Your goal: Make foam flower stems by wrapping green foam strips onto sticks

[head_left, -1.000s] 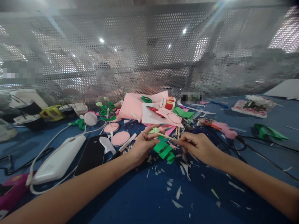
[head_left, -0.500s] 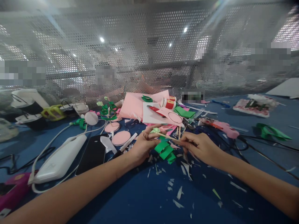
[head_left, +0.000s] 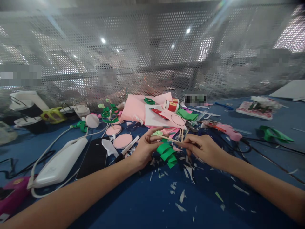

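My right hand (head_left: 199, 146) pinches one end of a thin wooden stick (head_left: 169, 138), which lies nearly level between my two hands. A pale green paper piece (head_left: 157, 133) sits at the stick's left end. From the stick hangs a curled green paper strip (head_left: 166, 154), its loops dangling above the blue table. My left hand (head_left: 147, 148) is closed at the strip's upper left edge, thumb against it and the index finger stretched behind the pale green piece. Where the strip meets the stick is partly hidden by my fingers.
Paper scraps (head_left: 182, 196) litter the blue table. Left are a white power bank (head_left: 60, 162), a black phone (head_left: 92, 158), pink discs (head_left: 123, 141) and a model with green curls (head_left: 111, 114). Behind lie pink paper (head_left: 134, 109) and red-and-white rolls (head_left: 171, 106). A pink glue gun (head_left: 230, 132) lies right.
The view has shifted very slightly. Both hands keep the same hold, and the green strip hangs almost as before.
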Tool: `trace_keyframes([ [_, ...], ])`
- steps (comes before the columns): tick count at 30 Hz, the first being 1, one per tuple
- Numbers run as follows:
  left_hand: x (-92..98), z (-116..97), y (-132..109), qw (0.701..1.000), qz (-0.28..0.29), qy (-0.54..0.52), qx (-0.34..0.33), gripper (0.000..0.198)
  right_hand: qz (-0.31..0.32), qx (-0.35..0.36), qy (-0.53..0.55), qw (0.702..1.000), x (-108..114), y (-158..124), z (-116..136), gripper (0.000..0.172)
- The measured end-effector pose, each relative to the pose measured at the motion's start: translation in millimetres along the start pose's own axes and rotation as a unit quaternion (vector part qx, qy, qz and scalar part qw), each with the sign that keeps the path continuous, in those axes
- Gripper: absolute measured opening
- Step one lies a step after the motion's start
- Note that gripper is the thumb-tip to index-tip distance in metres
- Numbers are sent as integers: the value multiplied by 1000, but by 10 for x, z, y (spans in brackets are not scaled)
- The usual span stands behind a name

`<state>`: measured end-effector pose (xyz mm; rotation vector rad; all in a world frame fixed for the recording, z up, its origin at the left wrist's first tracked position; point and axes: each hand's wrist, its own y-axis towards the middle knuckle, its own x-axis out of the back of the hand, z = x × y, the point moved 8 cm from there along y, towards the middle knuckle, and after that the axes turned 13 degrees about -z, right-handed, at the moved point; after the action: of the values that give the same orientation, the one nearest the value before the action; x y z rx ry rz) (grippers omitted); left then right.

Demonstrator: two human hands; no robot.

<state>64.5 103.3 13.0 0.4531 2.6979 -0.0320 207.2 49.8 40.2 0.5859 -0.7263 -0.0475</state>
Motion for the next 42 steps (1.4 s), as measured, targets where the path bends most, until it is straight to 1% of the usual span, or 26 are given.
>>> trace_keyframes([
  [5, 1, 9, -3, 1000, -1, 0, 13, 51, 7, 6, 0, 1000, -5, 0, 3, 24],
  [14, 5, 11, 0, 1000, 3, -3, 11, 52, 3, -14, 26, 1000, -7, 1, -14, 27],
  [19, -18, -6, -14, 1000, 19, 1, 7, 59, 4, -27, 38, 999, -7, 1, -23, 25],
  [24, -35, 1, -19, 999, 37, -14, 31, 65, 6, -32, 60, 998, -10, -5, -9, 26],
  [29, -68, -1, -27, 996, 61, -46, 53, 72, 11, -63, 77, 995, -33, -14, -41, 26],
  [33, -63, 3, -15, 995, 63, -52, 50, 70, 12, -64, 86, 994, -49, -13, -44, 26],
  [36, -61, 23, -7, 994, 77, -55, 49, 70, 14, -65, 92, 994, -59, -15, -47, 26],
  [39, -73, 39, -11, 992, 94, -64, 58, 71, 12, -67, 93, 993, -61, -19, -54, 26],
  [42, -79, 41, -18, 991, 89, -69, 72, 69, 11, -77, 99, 992, -69, -24, -66, 28],
])
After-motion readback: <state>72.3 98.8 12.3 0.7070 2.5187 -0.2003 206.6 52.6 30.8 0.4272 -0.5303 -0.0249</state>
